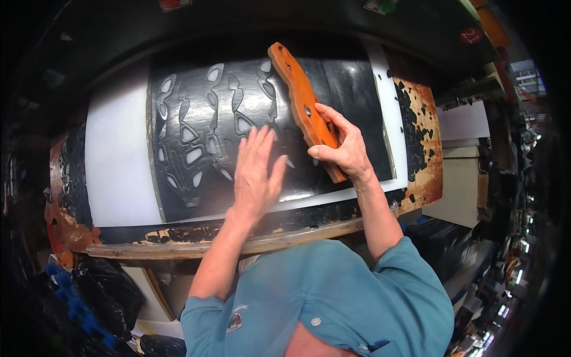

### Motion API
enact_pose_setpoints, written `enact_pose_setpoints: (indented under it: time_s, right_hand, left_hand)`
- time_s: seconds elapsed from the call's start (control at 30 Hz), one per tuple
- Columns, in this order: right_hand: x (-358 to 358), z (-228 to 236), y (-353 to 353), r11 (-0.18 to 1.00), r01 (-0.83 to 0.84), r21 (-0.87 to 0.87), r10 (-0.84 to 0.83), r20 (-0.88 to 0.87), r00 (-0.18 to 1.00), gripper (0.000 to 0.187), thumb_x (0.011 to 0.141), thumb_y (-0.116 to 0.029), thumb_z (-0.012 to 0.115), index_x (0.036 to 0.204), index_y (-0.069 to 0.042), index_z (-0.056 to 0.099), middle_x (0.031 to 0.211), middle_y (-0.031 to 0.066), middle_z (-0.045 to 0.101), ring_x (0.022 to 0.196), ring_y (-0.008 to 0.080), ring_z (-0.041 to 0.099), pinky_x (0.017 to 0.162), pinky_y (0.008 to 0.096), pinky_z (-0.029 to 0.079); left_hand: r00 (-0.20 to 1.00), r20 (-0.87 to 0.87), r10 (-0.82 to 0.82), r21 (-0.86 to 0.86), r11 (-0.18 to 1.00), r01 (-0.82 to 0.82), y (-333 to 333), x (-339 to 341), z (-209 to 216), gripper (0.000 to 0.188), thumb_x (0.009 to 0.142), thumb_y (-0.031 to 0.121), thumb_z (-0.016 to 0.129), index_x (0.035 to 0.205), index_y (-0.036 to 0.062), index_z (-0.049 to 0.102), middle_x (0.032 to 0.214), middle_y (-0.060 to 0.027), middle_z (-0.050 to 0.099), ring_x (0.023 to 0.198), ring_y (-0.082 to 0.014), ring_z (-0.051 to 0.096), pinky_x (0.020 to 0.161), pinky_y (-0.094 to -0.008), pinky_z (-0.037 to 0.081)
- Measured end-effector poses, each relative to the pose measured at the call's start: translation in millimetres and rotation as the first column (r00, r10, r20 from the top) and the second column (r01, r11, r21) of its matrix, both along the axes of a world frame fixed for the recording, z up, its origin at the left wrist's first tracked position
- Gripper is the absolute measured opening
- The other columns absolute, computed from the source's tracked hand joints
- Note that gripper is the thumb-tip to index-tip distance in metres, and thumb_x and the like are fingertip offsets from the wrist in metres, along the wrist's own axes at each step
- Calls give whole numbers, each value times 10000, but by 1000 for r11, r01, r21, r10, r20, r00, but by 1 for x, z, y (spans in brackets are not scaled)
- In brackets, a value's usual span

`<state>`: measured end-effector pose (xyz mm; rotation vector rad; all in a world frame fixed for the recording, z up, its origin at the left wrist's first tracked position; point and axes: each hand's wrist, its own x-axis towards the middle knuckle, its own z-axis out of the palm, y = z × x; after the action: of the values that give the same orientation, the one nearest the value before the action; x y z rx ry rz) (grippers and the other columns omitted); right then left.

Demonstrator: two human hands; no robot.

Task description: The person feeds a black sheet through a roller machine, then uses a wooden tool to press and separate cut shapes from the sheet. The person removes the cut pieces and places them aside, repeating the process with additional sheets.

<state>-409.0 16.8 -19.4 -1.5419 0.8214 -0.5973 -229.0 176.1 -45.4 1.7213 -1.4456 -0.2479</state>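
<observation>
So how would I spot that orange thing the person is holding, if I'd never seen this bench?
Find the white board on the bench, with a black sheet full of cut-out shapes lying on it. Over the sheet's right half, the right hand grips a long, wavy-edged orange die with holes in it. It is the only orange piece on the black sheet.

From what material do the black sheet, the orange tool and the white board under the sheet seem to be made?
The black sheet looks like rubber or synthetic leather: matte with a soft sheen, thin, with clean cut-out shapes. The orange tool, held by the right hand, looks like a painted metal cutting die: rigid, with holes and a worn coat. The white board seems plastic, smooth and dull. The left hand presses the sheet.
</observation>
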Motion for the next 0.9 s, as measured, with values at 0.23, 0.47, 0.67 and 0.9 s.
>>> enact_pose_setpoints:
  time_s: [0.23,0.47,0.67,0.9]
  right_hand:
    - [-15,1,-5,953,9,303,-123,357,926,921,759,-168,891,1557,74,499,1384,158,638,1247,204,632,1095,318,487]
    - [-58,-1,-9,896,147,-419,-235,-166,958,989,681,-385,925,1513,22,578,1528,204,513,1336,297,553,1153,414,447]
    - [-45,-33,8,675,-64,-735,-342,-388,856,907,597,-373,896,1401,-17,672,1505,317,417,1303,497,474,1074,577,480]
    - [-49,-26,4,723,-95,-684,-294,-429,854,920,628,-411,918,1415,-9,661,1505,340,416,1303,517,470,1080,586,483]
  left_hand:
    - [953,255,-162,310,947,78,-7,-28,2,713,908,266,830,1524,22,565,1643,-233,474,1565,-448,380,1284,-584,287]
    - [938,306,-164,246,965,88,14,-7,-5,682,895,261,848,1486,27,600,1644,-209,483,1551,-431,412,1267,-593,319]
    - [935,319,-157,241,967,80,9,-12,-3,687,888,253,852,1490,36,601,1633,-215,496,1551,-433,415,1268,-608,308]
    - [953,264,-150,156,981,112,11,-10,-4,576,907,170,829,1431,22,641,1604,-215,529,1543,-440,427,1261,-609,321]
